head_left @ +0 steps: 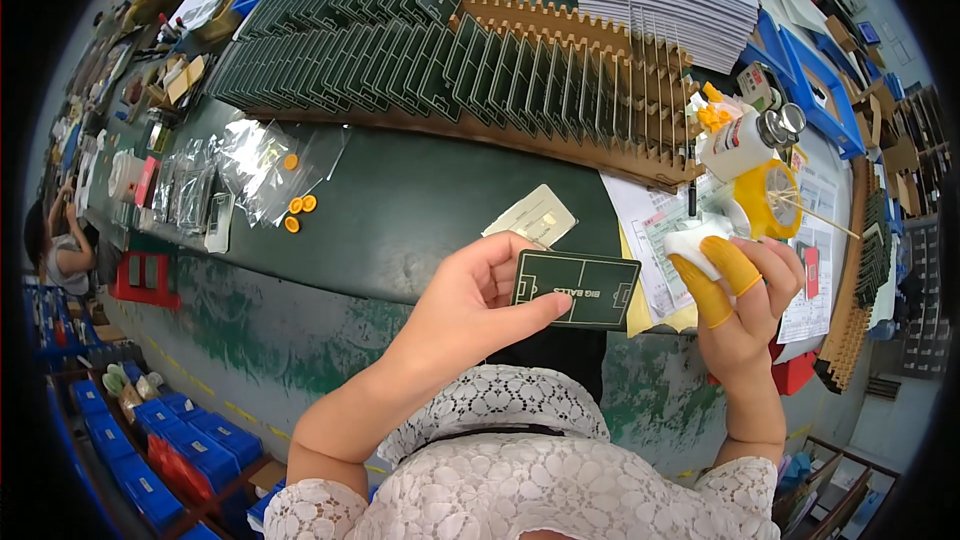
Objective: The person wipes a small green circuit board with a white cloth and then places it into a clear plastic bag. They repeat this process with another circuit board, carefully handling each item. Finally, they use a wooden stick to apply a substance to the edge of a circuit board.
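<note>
Between the thumb and fingers of my left hand (475,295) is a dark green card (590,290) with pale line markings like a sports pitch, held level near the table's front edge. My right hand (740,305) wears yellow finger cots on two fingers and grips a wad of white cloth (700,245), to the right of the card and apart from it. Just beyond the card, a pale cream card (535,218) lies on the green table (400,190). A long wooden slotted rack (560,145) behind my hands holds many similar green cards (350,65) standing tilted in rows.
Right of the rack stand a white bottle with a metal top (740,145) and a yellow tape roll (768,198). Papers (650,230) lie under my right hand. Clear plastic bags (270,165) and orange finger cots (292,224) lie at left. Another person (70,250) is at far left.
</note>
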